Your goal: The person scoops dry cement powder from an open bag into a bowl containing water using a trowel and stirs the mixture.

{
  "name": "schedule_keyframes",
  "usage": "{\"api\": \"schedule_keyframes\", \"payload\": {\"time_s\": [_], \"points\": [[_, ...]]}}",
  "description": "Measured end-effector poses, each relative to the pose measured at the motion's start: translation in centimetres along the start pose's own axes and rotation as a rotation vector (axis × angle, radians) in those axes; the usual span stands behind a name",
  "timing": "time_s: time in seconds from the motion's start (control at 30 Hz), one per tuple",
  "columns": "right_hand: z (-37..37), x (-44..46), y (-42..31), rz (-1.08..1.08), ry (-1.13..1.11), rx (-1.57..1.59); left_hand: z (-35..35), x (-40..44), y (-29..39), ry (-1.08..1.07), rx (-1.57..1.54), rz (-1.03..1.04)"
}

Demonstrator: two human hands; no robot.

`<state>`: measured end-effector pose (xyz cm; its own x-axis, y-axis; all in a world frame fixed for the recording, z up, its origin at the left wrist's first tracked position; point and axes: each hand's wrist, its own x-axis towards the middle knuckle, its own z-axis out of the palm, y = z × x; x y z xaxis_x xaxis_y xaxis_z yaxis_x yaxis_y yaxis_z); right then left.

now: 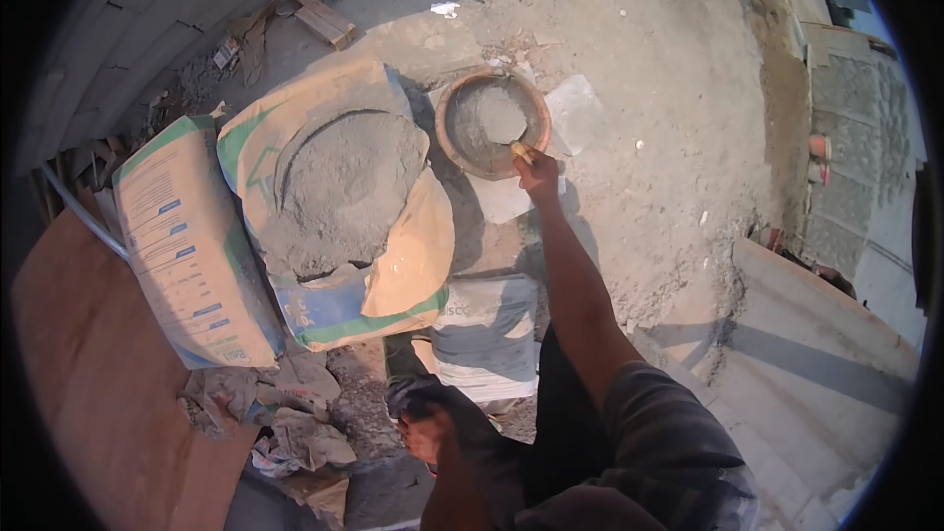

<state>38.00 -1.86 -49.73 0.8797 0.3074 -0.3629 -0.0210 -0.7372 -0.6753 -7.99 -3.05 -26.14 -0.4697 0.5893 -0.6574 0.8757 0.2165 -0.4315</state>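
My right hand [536, 177] is closed round the short, light-coloured handle of a trowel [502, 116]. Its rounded grey blade lies inside a round brown bowl [443, 138], over wet-looking grey mix. Left of the bowl lies a torn-open paper cement bag [408, 261] with grey powder [349, 182] heaped in the opening. Low in the view, my left hand [425, 435] is by my bent knee, apart from the bowl and the bags. Its fingers are blurred, so their pose is unclear.
A closed cement bag [192, 246] leans beside the torn one. A white sack [484, 334] lies in front of my legs. Crumpled paper [307, 438] is at lower left, near a brown board [98, 374]. A block wall [147, 20] rises at upper left; concrete steps [796, 334] are right.
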Motion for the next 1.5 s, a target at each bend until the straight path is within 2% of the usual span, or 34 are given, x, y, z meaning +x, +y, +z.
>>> {"api": "schedule_keyframes", "payload": {"time_s": [0.13,0.27,0.33,0.4,0.43,0.53,0.63,0.73,0.93,1.03,1.2,1.5], "points": [[1.0,-1.1,-2.7,0.007,0.097,-0.232,-0.3,0.4,-0.3,-0.059,-0.019,0.009],[0.4,-2.1,-4.3,0.123,0.071,-0.443,-2.1,0.4,-0.6,-0.141,-0.113,-0.001],[-0.3,-2.7,-5.2,0.208,0.060,-0.486,-1.8,0.7,-1.2,-0.129,-0.107,0.036],[-1.0,-3.6,-5.7,0.186,0.131,-0.578,-1.2,1.1,-1.9,-0.107,-0.090,0.069],[-1.4,-4.1,-6.2,0.170,0.166,-0.623,-0.9,1.2,-2.0,-0.090,-0.078,0.082],[-2.1,-6.8,-6.4,-0.244,0.372,-0.355,-0.4,1.6,-2.2,-0.056,-0.070,0.085],[-0.8,-10.7,-11.5,-0.342,0.157,-0.290,-1.3,1.7,-2.1,-0.075,-0.091,0.060],[4.6,-12.3,-12.0,-0.470,-0.033,-0.271,-1.9,1.9,-2.2,-0.111,-0.100,0.057],[15.2,-12.0,-16.8,-0.142,-0.174,-0.380,-2.4,2.3,-2.6,-0.123,-0.114,0.082],[20.4,-12.2,-15.5,-0.222,-0.158,-0.216,-1.8,2.5,-3.1,-0.108,-0.123,0.095],[22.5,-12.8,-15.8,-0.351,-0.218,-0.061,-2.1,2.9,-3.2,-0.153,-0.127,0.084],[22.9,-11.7,-14.1,-0.347,-0.421,0.127,-2.0,2.3,-2.7,-0.130,-0.108,0.094]]}}
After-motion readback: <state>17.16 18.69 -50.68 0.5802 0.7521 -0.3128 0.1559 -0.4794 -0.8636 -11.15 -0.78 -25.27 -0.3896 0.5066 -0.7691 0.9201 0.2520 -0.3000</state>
